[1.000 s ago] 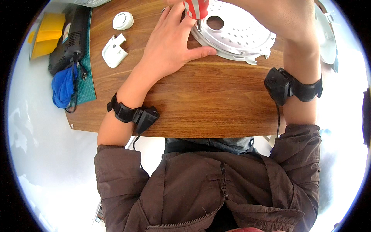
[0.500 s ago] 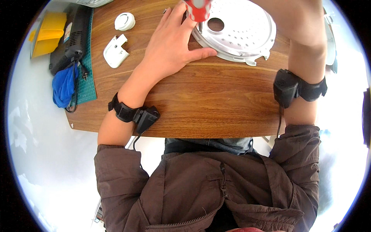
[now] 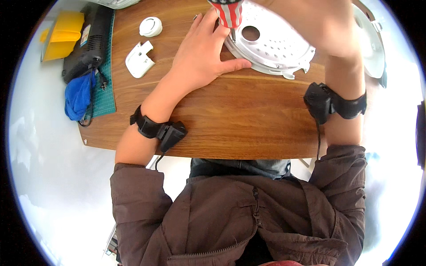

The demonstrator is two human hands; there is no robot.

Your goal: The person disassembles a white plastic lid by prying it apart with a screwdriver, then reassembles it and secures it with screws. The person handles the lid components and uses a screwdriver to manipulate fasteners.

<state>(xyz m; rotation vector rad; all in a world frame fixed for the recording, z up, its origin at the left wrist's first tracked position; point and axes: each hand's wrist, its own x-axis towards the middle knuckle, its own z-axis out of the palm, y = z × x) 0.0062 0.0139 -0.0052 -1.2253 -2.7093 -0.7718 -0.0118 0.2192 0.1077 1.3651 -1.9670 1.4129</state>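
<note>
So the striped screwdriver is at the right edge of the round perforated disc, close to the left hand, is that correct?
Not quite: the head view shows the striped screwdriver at the left edge of the round perforated disc, not the right, close to the left hand.

No words or nos. can be read anywhere in view. A small pale label (image 3: 85,35) is seen stuck on the black device (image 3: 96,46) at upper L, but its print is too small & blurry to be made out. Faint grid lines are carried by the green mat (image 3: 105,98) alongside, and red & white stripes, w/ a dark, white-specked part above, are shown on the screwdriver (image 3: 228,15), i.e. pattern only, cut off at the top edge.
</note>
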